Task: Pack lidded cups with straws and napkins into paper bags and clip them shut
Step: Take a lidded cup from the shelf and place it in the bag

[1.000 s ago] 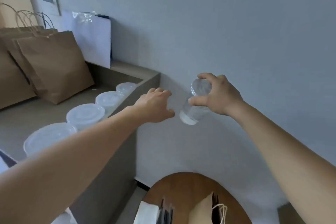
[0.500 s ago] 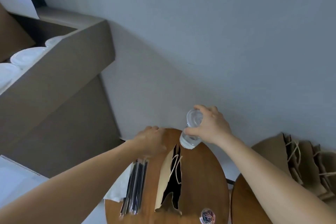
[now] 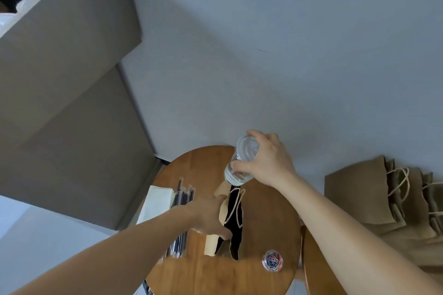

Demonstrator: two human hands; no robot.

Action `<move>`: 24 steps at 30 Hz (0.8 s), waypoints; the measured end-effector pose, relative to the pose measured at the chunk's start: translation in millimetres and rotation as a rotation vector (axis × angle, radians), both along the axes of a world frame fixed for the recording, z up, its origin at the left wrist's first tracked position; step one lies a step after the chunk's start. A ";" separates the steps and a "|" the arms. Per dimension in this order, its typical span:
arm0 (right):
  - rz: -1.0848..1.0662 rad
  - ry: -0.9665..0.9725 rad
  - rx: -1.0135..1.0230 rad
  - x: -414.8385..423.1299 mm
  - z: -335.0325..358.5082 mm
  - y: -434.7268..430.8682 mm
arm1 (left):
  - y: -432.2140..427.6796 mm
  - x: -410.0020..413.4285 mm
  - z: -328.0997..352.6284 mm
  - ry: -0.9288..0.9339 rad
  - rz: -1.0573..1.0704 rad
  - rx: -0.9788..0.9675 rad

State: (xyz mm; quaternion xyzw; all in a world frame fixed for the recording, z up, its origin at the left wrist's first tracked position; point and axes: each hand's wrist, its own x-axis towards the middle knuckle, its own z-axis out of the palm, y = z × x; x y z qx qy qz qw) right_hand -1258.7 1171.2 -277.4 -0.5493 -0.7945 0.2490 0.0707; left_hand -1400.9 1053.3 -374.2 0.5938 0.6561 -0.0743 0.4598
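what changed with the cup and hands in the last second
The right hand carried the cup from beside the shelf down to just above the bag on the table. The left hand, empty before, dropped and now holds the bag's rim open. Unchanged: the right hand's grip on the cup; straws, napkins and clip jar lie where they were.

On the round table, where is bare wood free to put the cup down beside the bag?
Bare wood on the table lies along its near rim, left of the clip tub; between the paper bag and the right rim; and behind the straws at the far rim. The left side is crowded: napkins, straws, left hand.
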 end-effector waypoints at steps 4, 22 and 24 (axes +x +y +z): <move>0.000 0.006 0.021 -1.8 -4.5 -1.3 | 1.6 12.0 -3.2 0.116 0.151 0.090; 0.261 -0.062 0.085 25.6 -13.7 -14.5 | -2.1 -7.1 -27.9 -0.155 0.818 -0.107; 0.386 -0.138 0.105 29.8 -13.1 -15.5 | -1.4 -2.5 -19.4 -0.186 0.829 -0.116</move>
